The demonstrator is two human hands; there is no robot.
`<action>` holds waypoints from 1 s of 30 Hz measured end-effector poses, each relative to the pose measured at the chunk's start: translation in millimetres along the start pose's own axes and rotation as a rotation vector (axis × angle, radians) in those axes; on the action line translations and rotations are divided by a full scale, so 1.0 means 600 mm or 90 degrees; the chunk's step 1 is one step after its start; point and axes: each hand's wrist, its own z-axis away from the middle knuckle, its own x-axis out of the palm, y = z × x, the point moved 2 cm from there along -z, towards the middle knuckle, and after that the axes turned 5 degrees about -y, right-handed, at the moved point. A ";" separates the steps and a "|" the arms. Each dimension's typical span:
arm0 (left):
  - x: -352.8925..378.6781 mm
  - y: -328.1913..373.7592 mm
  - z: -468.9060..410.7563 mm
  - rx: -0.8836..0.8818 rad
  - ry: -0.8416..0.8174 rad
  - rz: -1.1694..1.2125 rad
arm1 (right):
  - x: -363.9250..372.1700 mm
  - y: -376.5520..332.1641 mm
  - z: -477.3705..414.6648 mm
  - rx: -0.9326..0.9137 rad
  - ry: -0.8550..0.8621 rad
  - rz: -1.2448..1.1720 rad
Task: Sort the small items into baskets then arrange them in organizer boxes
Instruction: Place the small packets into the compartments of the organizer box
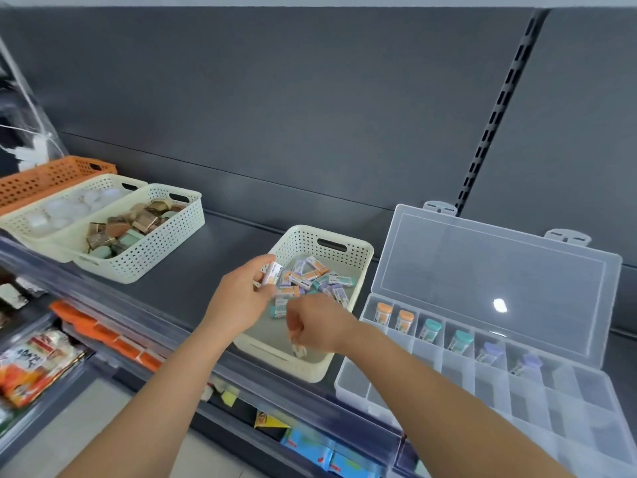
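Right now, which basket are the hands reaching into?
The cream basket beside the clear organizer box, holding tiny colourful boxes. The other baskets sit far left.

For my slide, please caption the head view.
Left hand and right hand hold small items over a cream basket beside an open organizer.

A single wide-angle view is taken from head height, close in, aimed forward and down over the front edge of the dark grey metal shelf (224, 241).
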 end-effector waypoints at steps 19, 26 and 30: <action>0.250 0.322 0.120 0.371 0.025 -0.019 | -0.045 0.258 0.411 0.124 0.609 -0.166; 0.376 0.416 0.121 0.437 -0.074 -0.068 | -0.035 0.356 0.512 0.244 0.629 -0.071; 0.426 0.442 0.112 0.480 -0.134 -0.167 | -0.025 0.392 0.526 0.287 0.605 -0.014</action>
